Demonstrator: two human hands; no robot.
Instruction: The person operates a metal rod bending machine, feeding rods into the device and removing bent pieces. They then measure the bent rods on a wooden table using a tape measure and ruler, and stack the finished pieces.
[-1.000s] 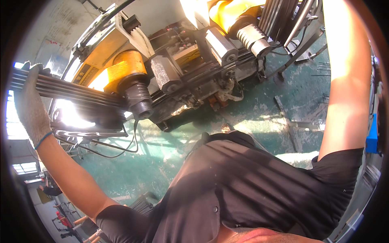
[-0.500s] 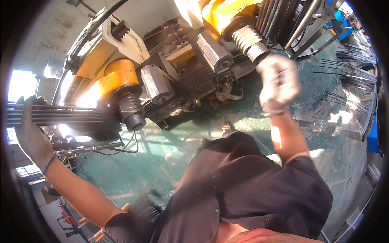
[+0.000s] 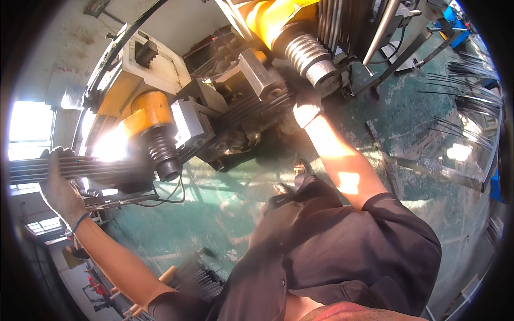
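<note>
At the left, my gloved left hand (image 3: 60, 192) is closed around a bundle of thin dark metal rods (image 3: 91, 170). The bundle runs right, towards the left ribbed cylinder (image 3: 163, 152) under a yellow housing (image 3: 150, 112). My gloved right hand (image 3: 307, 111) reaches in close below the right ribbed cylinder (image 3: 313, 61). Its fingers lie in shadow and blur, so what they touch is hidden. Just left of that hand, more dark rods (image 3: 241, 113) pass through the machine beneath a grey metal block (image 3: 261, 75).
A second grey block (image 3: 193, 125) sits by the left cylinder. A rack of upright rods (image 3: 334, 24) stands behind the right one. Loose rods (image 3: 466, 101) stick out at the far right, near a metal rail (image 3: 433, 168). Another rod bundle (image 3: 201, 278) lies at the lower left.
My right hand has swung from the open space right of the machine inward to the left, under the right cylinder. My left hand still grips the bundle; the view has shifted slightly.
</note>
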